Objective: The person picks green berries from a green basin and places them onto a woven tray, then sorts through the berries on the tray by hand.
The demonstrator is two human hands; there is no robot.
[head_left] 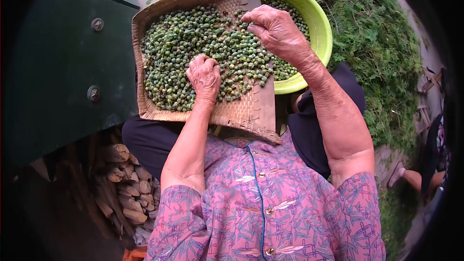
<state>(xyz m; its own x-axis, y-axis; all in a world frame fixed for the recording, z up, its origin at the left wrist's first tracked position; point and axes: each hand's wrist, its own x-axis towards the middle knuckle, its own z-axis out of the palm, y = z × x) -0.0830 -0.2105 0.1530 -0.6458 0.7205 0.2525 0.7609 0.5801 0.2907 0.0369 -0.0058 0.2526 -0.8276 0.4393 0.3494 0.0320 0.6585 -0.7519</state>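
A shallow woven tray [231,124] sits across my lap, tilted, with a heap of small round green fruits or cones [174,53] on it. My left hand [204,76] rests in the heap with its fingers curled down; what lies under the fingertips is hidden. Above the tray's right edge is my right hand [279,31], thumb and fingers pinched together. Anything between them is too small to make out. Beneath that hand, partly covered by the tray, stands a yellow-green basin [323,38] with more of the same green pieces inside.
Cut leafy green branches [372,53] cover the ground on the right. Beside me on the left is a dark green metal panel [63,58] with bolts. Split firewood [130,188] is stacked below it. Another person's foot [396,174] shows at the far right.
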